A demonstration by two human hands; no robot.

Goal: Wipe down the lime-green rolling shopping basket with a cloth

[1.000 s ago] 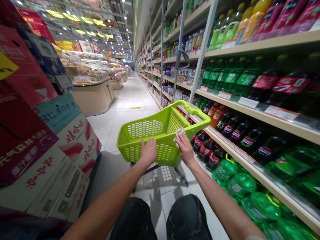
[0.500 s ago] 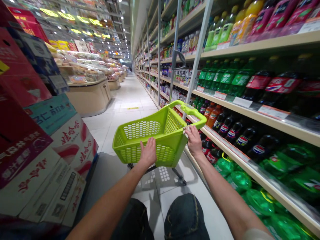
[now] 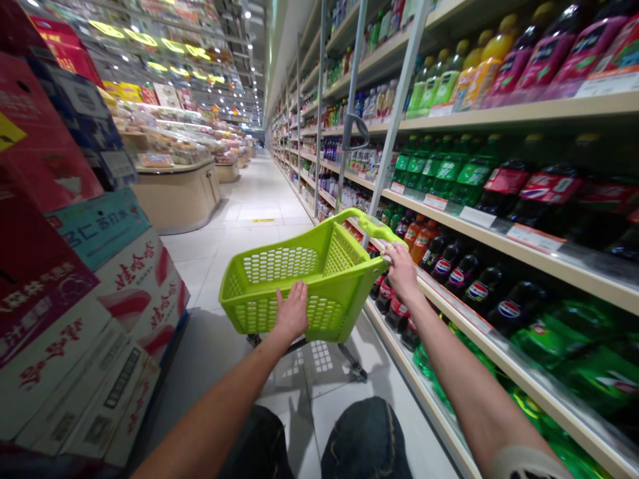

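Note:
A lime-green plastic shopping cart (image 3: pixel 353 285) stands side-on in front of my knees, and no goods show in its basket. My left hand (image 3: pixel 292 309) lies flat against the near side wall, fingers stretched upward and slightly apart. At the right end, my right hand (image 3: pixel 402 271) is closed round the near corner of the handle (image 3: pixel 382 229). A small whitish bit, too small to name, shows at the right fingertips. Under the basket, a caster wheel (image 3: pixel 358 372) rests on the tiles.
Shelves of soft drinks line the right side, with green bottles (image 3: pixel 472 163) and cola bottles (image 3: pixel 482 283) beside my right arm. Stacked cartons (image 3: pixel 134 279) stand close on the left. Further along the aisle is a rounded display counter (image 3: pixel 174 196) with packaged food.
My right hand has shifted right and slightly up to the handle corner. The cart has turned a little and sits slightly lower in view. The left hand keeps its place on the side wall.

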